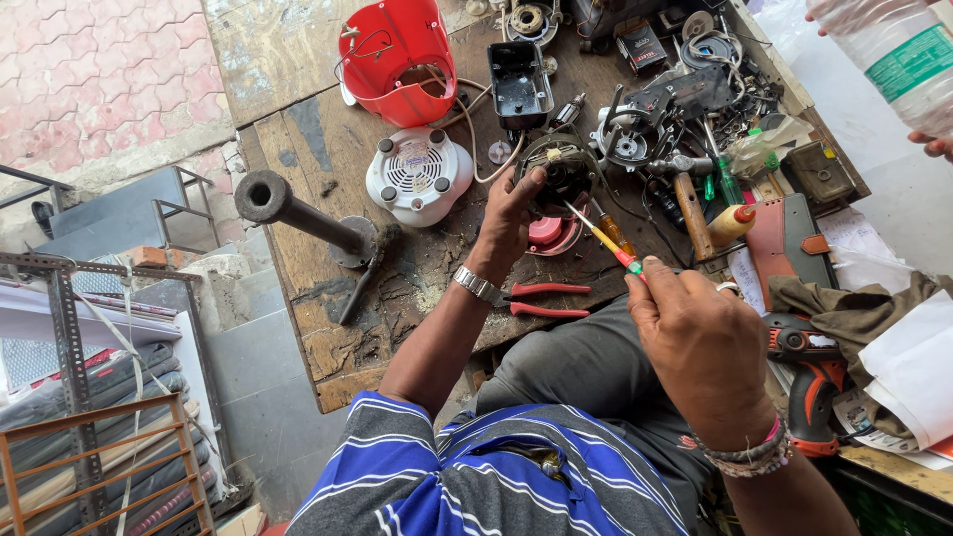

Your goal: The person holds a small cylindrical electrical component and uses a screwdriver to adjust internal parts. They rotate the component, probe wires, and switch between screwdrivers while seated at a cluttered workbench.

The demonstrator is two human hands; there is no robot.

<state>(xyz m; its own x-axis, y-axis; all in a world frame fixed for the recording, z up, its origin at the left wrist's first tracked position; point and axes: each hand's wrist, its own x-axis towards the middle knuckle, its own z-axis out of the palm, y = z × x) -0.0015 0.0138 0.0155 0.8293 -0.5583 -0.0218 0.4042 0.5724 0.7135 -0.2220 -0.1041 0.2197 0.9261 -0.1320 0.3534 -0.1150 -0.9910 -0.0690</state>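
Observation:
My left hand (511,213) grips a round dark motor unit (561,169) on the worn wooden workbench (318,149). My right hand (700,342) holds a screwdriver (601,236) with a yellow, red and green handle, its tip pointing into the motor. A white round vented base (417,174) lies left of the motor, wired to a red plastic housing (397,60) behind it. A pink disc (546,233) sits under my left hand.
Red-handled pliers (541,298) lie by my left wrist. A black metal pipe stand (298,213) rises at the bench's left. Tools, wires and parts crowd the back right (685,99). A red-and-black cordless drill (814,372) lies right. Another person's hand holds a plastic bottle (898,50).

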